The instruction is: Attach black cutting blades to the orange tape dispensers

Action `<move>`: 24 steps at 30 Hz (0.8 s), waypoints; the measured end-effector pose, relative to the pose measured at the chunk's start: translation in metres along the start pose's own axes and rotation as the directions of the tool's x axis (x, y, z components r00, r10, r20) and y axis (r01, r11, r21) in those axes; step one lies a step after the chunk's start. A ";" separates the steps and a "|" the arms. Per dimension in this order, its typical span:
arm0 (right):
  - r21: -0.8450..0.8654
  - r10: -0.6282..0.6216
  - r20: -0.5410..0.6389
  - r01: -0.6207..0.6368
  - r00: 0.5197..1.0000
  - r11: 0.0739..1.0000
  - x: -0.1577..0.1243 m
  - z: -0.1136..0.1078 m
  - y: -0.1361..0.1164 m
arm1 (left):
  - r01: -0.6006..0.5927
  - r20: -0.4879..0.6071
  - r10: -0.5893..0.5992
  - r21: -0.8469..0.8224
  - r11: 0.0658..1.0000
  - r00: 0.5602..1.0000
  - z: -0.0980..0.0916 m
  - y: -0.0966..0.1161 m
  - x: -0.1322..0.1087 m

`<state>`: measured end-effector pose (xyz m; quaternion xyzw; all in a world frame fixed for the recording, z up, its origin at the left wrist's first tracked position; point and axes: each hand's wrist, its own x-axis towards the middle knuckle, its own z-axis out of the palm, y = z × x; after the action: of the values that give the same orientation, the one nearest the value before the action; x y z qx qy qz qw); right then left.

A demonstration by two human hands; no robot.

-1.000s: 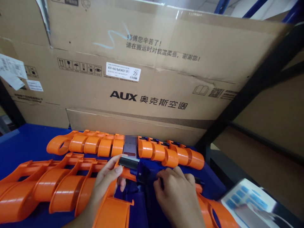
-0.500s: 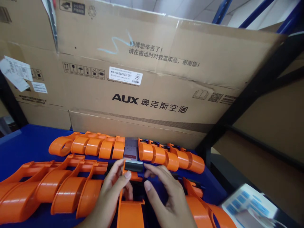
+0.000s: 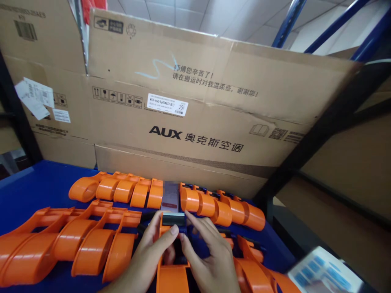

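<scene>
L hand grips orange dispenser w/ black roller, low in view at 6 o'clock, toothed edge up. R hand thumb + index at its R end; can't tell if pinching or just touching. From held unit: phone at 12, just beyond; back-L dispensers at 10; back-R dispensers at 2; near-L dispensers at 9; near-R dispensers & leaflet at 4; AUX carton behind, 12.
</scene>
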<state>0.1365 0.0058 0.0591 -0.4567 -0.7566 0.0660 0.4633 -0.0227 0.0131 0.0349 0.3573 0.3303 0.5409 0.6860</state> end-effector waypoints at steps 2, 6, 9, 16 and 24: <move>0.003 -0.001 -0.016 0.001 1.000 1.000 -0.002 0.006 0.000 | -0.031 0.000 0.031 0.028 0.999 1.000 0.000 0.005 0.000; -0.001 -0.053 -0.029 0.053 0.998 0.999 -0.004 0.013 0.002 | -0.084 0.016 0.084 0.051 0.995 0.996 0.000 0.011 0.001; -0.038 -0.145 -0.035 0.144 0.989 0.989 -0.005 0.010 0.002 | -0.090 0.042 0.089 0.018 0.996 0.995 -0.001 0.008 0.000; -0.137 -0.268 -0.077 0.256 0.960 0.957 -0.006 0.006 0.000 | -0.109 0.101 0.112 -0.030 0.994 0.989 -0.007 0.001 -0.002; -0.107 -0.295 -0.056 0.288 0.954 0.952 -0.005 0.005 0.006 | -0.143 0.102 0.142 0.008 0.990 0.985 -0.004 0.002 -0.005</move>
<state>0.1374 0.0070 0.0497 -0.3643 -0.8010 -0.0566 0.4717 -0.0281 0.0088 0.0351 0.4121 0.2730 0.5673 0.6586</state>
